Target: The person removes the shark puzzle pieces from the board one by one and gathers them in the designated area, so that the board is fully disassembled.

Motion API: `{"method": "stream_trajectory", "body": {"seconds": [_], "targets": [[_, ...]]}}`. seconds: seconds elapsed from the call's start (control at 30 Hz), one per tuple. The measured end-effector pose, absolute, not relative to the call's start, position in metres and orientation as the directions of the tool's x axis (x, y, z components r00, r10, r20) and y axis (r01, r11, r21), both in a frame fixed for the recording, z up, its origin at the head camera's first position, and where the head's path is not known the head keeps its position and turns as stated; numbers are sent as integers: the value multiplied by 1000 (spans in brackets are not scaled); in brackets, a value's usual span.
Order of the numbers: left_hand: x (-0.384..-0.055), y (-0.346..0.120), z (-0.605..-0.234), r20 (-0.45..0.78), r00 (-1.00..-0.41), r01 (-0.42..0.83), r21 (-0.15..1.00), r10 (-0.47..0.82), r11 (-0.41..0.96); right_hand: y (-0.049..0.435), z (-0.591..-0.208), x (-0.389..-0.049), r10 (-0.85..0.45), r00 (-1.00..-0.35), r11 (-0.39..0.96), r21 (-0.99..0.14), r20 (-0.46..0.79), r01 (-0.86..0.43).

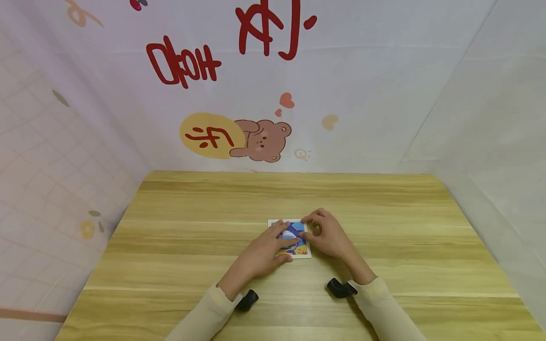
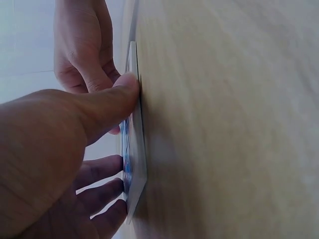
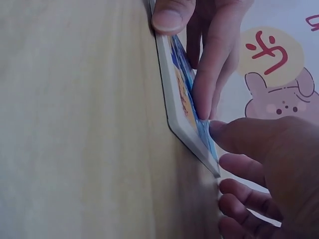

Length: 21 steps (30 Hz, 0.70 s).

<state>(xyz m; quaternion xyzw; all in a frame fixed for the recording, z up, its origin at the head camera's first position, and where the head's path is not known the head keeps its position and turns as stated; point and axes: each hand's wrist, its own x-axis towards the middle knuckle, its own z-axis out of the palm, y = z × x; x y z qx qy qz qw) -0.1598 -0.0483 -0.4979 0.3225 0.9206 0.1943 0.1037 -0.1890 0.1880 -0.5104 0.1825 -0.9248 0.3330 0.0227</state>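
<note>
While flat on table, picture card lies under both hands.

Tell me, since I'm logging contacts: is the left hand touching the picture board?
Touching. The left wrist view shows the left hand's thumb pressed against the picture board's edge, fingers on its face.

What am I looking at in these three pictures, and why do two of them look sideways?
A person works with bare hands; there is no machine. The wide picture comes from a camera on the head, looking down at a wooden table. The other two come from cameras strapped to each wrist, hence the tilted close-ups. A small picture board with a white frame and a colourful printed face lies flat on the table. The left hand rests its fingers on the board's face. The right hand touches its far right corner with its fingertips. Neither hand lifts it.
</note>
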Motion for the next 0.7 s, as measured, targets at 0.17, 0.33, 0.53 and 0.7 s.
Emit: {"method": "stream_trajectory", "body": {"seconds": [0.17,0.33,0.53,0.7], "targets": [[-159,-49,-497,-59,-776,546,435,628,716,186,-506,-187,-352,-922,738,-559,159,-378],[-160,-48,-495,-51,-776,551,432,629,714,184,-500,-185,-362,-920,761,-523,147,-383],[-159,-48,-496,-57,-778,545,436,626,717,183,-498,-183,-366,-919,774,-501,145,-387],[-158,-47,-496,-50,-781,547,427,623,720,182,-505,-184,-351,-921,756,-529,171,-386]]}}
